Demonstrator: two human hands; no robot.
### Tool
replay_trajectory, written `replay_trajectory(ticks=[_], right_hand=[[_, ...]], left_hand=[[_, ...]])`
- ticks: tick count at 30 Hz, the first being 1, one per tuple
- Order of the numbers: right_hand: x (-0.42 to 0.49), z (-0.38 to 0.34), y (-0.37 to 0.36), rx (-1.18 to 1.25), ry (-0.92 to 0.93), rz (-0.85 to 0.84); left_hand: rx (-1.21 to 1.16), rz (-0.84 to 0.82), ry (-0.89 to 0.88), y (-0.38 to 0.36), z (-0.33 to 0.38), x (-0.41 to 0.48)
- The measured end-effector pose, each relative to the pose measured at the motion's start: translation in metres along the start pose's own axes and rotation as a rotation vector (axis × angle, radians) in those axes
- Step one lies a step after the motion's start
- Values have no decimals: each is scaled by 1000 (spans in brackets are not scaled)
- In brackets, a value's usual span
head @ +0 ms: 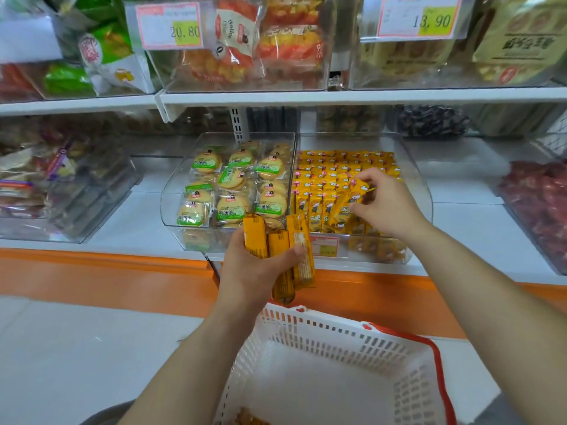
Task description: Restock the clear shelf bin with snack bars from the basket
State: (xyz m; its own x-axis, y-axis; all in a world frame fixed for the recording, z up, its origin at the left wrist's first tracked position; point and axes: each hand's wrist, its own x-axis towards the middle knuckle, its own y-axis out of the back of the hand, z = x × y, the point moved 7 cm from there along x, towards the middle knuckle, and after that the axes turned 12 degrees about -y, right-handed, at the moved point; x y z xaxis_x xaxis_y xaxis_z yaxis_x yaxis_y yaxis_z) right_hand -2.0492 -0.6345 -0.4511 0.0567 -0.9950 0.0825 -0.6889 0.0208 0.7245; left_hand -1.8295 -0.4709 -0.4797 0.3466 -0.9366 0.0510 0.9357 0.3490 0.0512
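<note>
My left hand [259, 265] grips three orange snack bars [280, 250] in front of the shelf, just above the basket's far rim. Over the clear shelf bin [422, 191] my right hand [385, 200] pinches one orange snack bar [352, 199], tilted above the rows of the same bars [325, 176] that fill the bin. The white plastic basket [368, 348] with red handles sits low at the bottom right; a bit of orange wrapper [248, 418] shows at its near bottom edge.
A clear bin of round green-labelled biscuits [233, 182] stands left of the snack bar bin. More clear bins line the shelf to the left [61, 185] and right [540, 204]. An upper shelf [337, 96] with price tags overhangs. An orange ledge [122, 271] runs below.
</note>
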Motion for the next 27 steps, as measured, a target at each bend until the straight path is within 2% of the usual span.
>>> replay_trajectory(ticks=[2, 6, 13, 15, 18, 19, 21, 23, 27], right_hand=[[8, 4, -12, -68, 23, -31], [15, 1, -27, -403, 145, 1], [14, -1, -32, -523, 143, -57], [6, -12, -20, -393, 162, -8], [-21, -28, -5, -4, 156, 15], [-32, -31, -10, 121, 111, -63], [-57, -35, -31, 312, 2, -331], [-77, -38, -47, 372, -40, -509], [-81, -39, -40, 434, -57, -511]], left_hand=[[11, -2, -2, 0, -4, 2], [55, -12, -3, -2, -10, 3], [72, 14, 17, -3, -16, 5], [51, 24, 28, -4, -17, 5], [-3, 37, 49, -7, -18, 3], [-15, 33, 50, -9, -18, 3], [-31, 14, 39, -13, -16, 1], [-33, -6, 18, -17, -14, -1], [-51, -33, -14, -22, -11, -5]])
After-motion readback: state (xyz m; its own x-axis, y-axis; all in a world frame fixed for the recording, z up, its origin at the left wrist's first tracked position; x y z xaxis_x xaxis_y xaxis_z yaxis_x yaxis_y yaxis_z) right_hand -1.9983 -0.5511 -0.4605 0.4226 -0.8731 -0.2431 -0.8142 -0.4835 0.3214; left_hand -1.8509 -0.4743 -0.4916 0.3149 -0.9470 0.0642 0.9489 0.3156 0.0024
